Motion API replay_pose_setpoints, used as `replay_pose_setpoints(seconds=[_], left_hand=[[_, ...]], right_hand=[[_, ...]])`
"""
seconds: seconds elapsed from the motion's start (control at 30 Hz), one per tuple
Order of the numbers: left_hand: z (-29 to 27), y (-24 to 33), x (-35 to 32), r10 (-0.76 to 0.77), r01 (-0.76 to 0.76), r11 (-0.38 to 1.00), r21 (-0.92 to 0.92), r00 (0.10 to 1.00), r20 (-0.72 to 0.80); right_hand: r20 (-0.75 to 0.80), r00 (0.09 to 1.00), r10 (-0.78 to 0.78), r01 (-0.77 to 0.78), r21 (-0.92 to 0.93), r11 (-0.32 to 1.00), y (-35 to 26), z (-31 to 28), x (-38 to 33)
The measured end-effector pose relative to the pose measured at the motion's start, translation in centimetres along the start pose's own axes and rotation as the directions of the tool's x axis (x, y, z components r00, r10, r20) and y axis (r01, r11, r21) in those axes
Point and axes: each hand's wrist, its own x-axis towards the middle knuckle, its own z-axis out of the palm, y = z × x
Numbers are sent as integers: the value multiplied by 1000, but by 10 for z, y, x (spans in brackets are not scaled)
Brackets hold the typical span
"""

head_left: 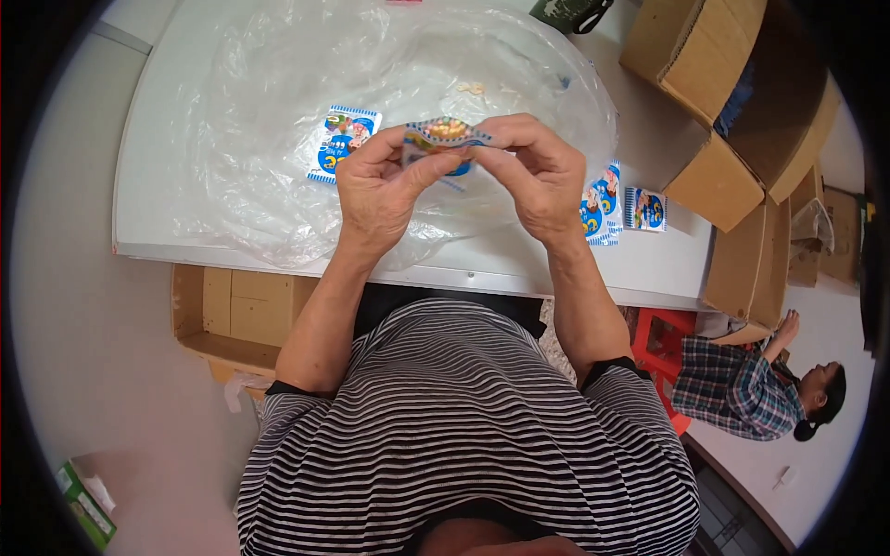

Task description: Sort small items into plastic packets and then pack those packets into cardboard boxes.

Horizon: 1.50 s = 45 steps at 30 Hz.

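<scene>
Head view: white desk, mostly under a crumpled clear plastic sheet. Pale crumbs on the sheet, beyond the hands. Flat blue-and-white packet lies on the sheet, just beyond the left hand. Overlapping packets sit by the right wrist, partly hidden by it; small packet just right of them, on bare desk. Dark green pouch at the far edge, toward the right. Open carton at the right side, flaps out, something blue inside.

Room: open wooden box below the near edge, left. Green box at lower left. Red stool at right, under the desk edge. Co-worker in plaid far right, one arm raised near cartons.

Pose: both forearms come up from below, elbows wide, wrists turned inward, hands meeting over the middle of the sheet. Held packet is up between them, above the sheet. Left fingers grip its left side, thumb across the near face, the others behind. Right hand pinches the right edge, thumb against index, remaining fingers curled. Multicoloured bits show at the packet's top; can't tell if printed or contents.
</scene>
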Motion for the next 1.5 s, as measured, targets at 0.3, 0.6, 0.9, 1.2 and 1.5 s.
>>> replay_pose_setpoints(seconds=[0.3,0.6,0.9,1.2,1.5], left_hand=[[7,-3,0,-98,76,987,142,983,154],[77,-21,-19,172,-635,606,479,692,701],[77,-72,-5,-57,-673,234,702,711,700],[97,-66,-9,-21,-394,359,846,903,430],[141,-81,-11,-476,-120,230,966,852,219]], right_hand=[[-248,964,97,-56,169,984,-17,-7,-24],[-690,716,105,-275,-140,951,-50,-113,-100],[-656,711,253,-478,-188,858,-16,-126,-113],[-545,752,369,-514,-135,847,-7,-123,-113],[-580,812,61,-528,-685,502,-8,-111,-117]])
